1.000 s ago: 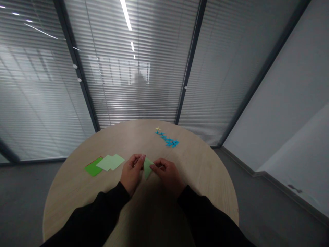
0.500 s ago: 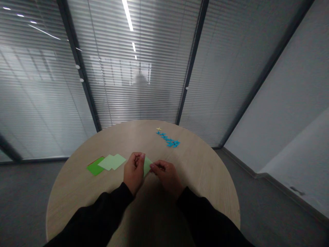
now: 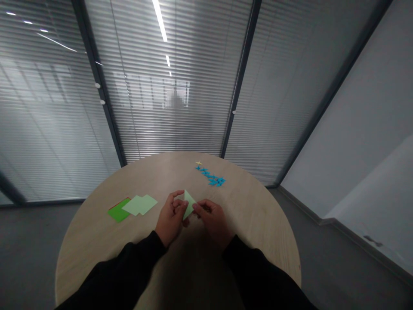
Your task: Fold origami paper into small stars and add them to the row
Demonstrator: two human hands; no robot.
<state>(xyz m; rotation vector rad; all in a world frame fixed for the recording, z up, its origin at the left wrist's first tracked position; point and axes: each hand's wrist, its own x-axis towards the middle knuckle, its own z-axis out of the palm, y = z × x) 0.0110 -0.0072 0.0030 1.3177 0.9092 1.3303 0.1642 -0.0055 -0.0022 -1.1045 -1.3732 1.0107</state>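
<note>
The two bare hands are close together just below the centre of the frame, and both are clamped on a pale green folded paper triangle (image 3: 189,204). The triangle stands tilted between them, with one point upward, above the table's middle rather than lying on it. The left hand (image 3: 171,217) grips its left edge with curled fingers, and the right hand (image 3: 213,224) pinches its lower right edge. Black long sleeves (image 3: 122,262) cover both forearms, which reach in from the bottom of the frame.

The round, light wood-grain table (image 3: 254,215) fills the lower middle of the frame. Left of the hands lie two overlapping pale green paper squares (image 3: 140,204), and their corner touches a darker green paper square (image 3: 118,212) with a thin orange-red edge showing along its upper side. Near the far rim, upper right of the hands, a tight row of small blue folded paper pieces (image 3: 210,176) runs diagonally. A tiny pale yellow paper star (image 3: 199,163) sits just beyond its upper end. Behind the table stand glass partitions with slatted blinds (image 3: 167,107) in dark frames, and a grey floor (image 3: 29,245) spreads around the table.
</note>
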